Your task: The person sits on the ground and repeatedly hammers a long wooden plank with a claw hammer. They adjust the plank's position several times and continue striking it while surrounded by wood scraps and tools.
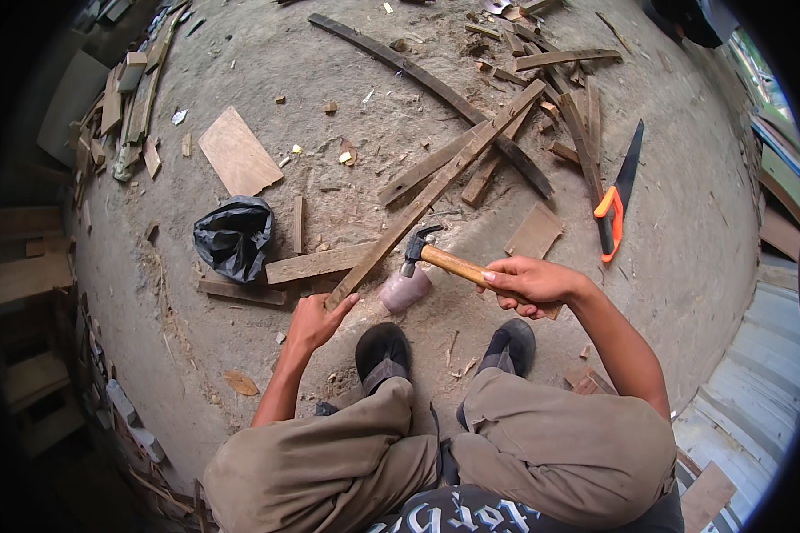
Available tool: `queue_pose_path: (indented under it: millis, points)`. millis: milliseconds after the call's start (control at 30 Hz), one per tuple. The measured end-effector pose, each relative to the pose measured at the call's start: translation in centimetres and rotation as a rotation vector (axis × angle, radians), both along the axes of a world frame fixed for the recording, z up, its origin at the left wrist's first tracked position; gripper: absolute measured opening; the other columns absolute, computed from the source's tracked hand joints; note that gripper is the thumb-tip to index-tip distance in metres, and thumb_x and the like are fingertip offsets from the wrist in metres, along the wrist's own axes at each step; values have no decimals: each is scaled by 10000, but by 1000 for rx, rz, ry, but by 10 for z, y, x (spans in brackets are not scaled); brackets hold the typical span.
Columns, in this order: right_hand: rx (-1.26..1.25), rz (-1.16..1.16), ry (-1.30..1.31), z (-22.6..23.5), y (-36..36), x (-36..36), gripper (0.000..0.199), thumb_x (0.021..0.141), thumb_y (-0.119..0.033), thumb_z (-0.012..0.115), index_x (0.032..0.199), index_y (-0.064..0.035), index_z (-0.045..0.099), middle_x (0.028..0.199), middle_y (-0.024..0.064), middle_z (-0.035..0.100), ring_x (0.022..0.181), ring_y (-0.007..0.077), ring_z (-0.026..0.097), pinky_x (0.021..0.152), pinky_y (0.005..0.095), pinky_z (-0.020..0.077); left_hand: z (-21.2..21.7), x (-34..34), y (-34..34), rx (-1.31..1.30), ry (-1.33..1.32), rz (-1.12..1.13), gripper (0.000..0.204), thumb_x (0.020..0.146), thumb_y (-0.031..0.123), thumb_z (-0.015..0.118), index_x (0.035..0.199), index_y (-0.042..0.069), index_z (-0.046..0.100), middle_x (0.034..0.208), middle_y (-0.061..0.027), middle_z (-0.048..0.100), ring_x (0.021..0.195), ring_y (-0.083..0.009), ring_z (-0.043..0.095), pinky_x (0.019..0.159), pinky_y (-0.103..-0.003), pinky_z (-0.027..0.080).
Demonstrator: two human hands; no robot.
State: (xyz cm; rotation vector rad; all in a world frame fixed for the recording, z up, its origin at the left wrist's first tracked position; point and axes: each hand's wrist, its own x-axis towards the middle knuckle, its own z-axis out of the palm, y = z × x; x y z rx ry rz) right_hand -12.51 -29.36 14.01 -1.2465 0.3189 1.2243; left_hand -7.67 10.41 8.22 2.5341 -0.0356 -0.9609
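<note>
My left hand (309, 322) is closed around the near end of a long wooden strip (436, 188). The strip slants away to the upper right and crosses other lengths of wood. In my right hand (533, 284) is a claw hammer (458, 264), gripped by its wooden handle with the head pointing left. The hammer head is over a pinkish cylindrical block (405, 290) on the ground in front of my feet; whether they touch I cannot tell. Left of the strip sits a black plastic bag (234, 238) beside a short wooden board (322, 263).
A handsaw (620, 195) with an orange handle lies on the right. Several wood pieces are heaped at the far right around a long dark batten (400, 64). A plywood piece (238, 153) lies at left, and stacked scrap wood (138, 98) lines the left edge.
</note>
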Motion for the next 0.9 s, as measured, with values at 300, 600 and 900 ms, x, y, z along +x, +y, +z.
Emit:
queue_pose_path:
  millis: [300,600,900]
  points:
    - [24,4,13,-5,-3,3,385,1095,-411,428,1200,-60,546,690,-36,419,449,30,337,375,208,306,3,4,0,20,20,32,723,863,672,654,805,-46,721,642,-216,657,625,-353,671,646,-468,510]
    - [-25,50,22,-7,-4,6,391,1086,-436,445,1201,-77,547,694,-43,408,461,33,332,384,215,300,3,4,0,19,-1,34,757,854,695,648,821,-57,729,654,-230,665,636,-362,681,656,-469,521]
    - [-27,76,8,-11,-4,10,387,1085,-436,447,1196,-80,550,699,-45,413,466,31,338,387,214,303,1,5,2,36,-8,32,742,857,685,652,819,-52,728,661,-237,668,644,-380,686,661,-471,525]
